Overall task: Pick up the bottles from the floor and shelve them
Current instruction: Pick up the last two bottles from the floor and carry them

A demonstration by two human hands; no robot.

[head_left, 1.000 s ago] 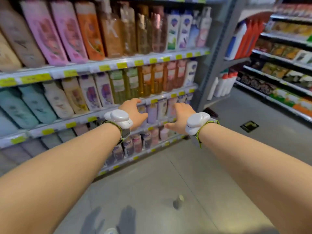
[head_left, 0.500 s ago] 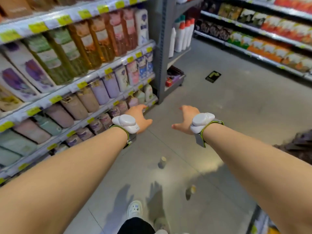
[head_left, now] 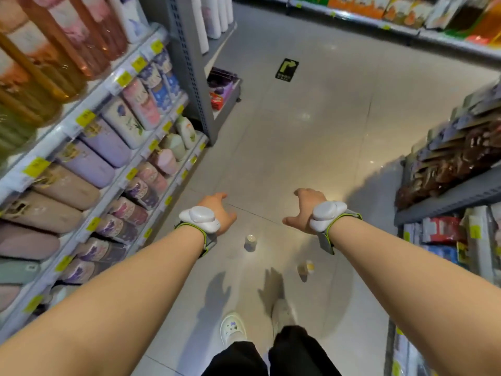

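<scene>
Two small pale bottles stand on the grey floor. One bottle (head_left: 250,242) is below and between my hands; the other bottle (head_left: 305,268), with a yellowish top, is further right and nearer my feet. My left hand (head_left: 219,213) hangs above the floor with loosely curled fingers and holds nothing. My right hand (head_left: 303,210) is likewise empty, fingers relaxed and pointing down. Both wrists carry white trackers. The shelf unit (head_left: 113,85) with rows of bottles runs along the left.
Another shelf (head_left: 447,199) with dark packets stands at the right edge. My white shoes (head_left: 232,328) are on the floor below the bottles. A black arrow sticker (head_left: 287,69) lies further up the aisle. A grey shelf post (head_left: 189,66) ends the left unit.
The view has tilted from the left shelves down to the floor. Both hands have come away from the shelf and now hang over the two floor bottles.
</scene>
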